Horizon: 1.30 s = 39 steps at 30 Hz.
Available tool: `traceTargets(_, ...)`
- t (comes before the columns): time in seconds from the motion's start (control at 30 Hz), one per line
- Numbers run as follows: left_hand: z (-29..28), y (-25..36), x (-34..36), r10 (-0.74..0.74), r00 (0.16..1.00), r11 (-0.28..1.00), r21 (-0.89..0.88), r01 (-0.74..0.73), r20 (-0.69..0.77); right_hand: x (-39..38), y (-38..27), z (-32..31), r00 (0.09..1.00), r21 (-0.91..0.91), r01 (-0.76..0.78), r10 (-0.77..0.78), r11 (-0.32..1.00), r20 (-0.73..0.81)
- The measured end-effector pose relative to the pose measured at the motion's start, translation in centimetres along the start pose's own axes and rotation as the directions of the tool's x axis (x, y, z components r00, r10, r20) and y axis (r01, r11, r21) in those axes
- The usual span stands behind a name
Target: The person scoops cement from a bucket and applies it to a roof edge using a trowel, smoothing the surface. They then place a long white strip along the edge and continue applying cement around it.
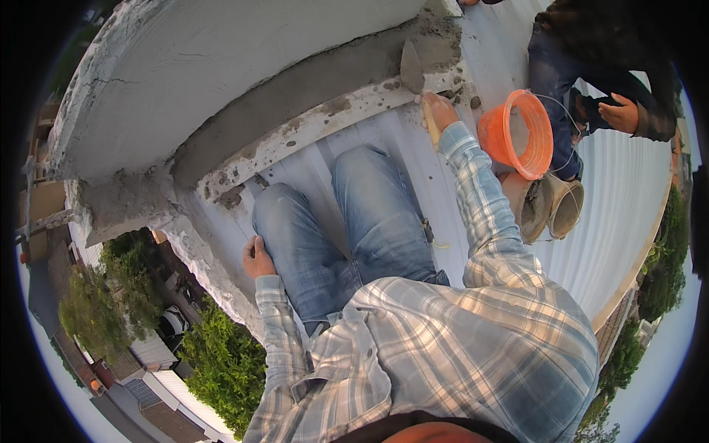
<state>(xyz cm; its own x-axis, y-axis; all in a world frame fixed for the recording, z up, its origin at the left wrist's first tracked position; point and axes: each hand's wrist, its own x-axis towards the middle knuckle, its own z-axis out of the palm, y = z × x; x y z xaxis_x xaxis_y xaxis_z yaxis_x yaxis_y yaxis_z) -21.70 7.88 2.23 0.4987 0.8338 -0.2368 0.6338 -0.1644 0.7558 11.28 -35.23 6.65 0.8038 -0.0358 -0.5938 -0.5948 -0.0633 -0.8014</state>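
Note:
My right hand (pixel 441 111) is closed on a trowel (pixel 411 68) with a pale wooden handle. The pointed blade rests over the right end of a grey mortar band (pixel 295 92) along the foot of a plastered wall (pixel 221 52). In front of the band runs a pale, mortar-spattered strip (pixel 295 136). My left hand (pixel 258 258) lies low beside my left thigh, fingers loosely apart and seemingly holding nothing; part of it is hard to make out. An orange bucket (pixel 493 134) with grey mortar residue inside stands just right of my right forearm.
Two cement-stained buckets (pixel 566 209) sit below the orange one on the ribbed metal roof (pixel 613 192). At the upper right is another person, one hand (pixel 619 113) held out. Past the broken concrete edge (pixel 210 262) on my left, trees (pixel 225 362) and rooftops lie far below.

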Motion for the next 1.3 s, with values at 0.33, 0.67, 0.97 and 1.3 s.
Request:
traceTargets(0.33,1.1,0.5,0.8,0.041,0.999,0.999,-0.017,-0.041,0.019,-3.7,2.6,13.5,0.943,-0.625,0.331,-0.228,0.707,0.241)
traceTargets(0.67,0.8,0.9,0.3,0.043,0.999,0.999,0.022,-0.043,0.02,1.6,-1.3,-4.8,0.94,-0.811,0.057,-0.306,0.582,-0.153)
traceTargets(0.97,0.7,-0.3,0.9,0.06,0.998,0.998,0.033,-0.061,0.007,-7.1,-0.1,9.0,0.954,-0.359,0.019,0.09,0.933,0.285)
traceTargets(1.3,0.7,1.6,-0.1,-0.014,0.999,0.998,-0.053,0.016,0.029,5.4,-1.9,1.6,0.999,0.214,-0.041,0.046,0.976,-0.017)
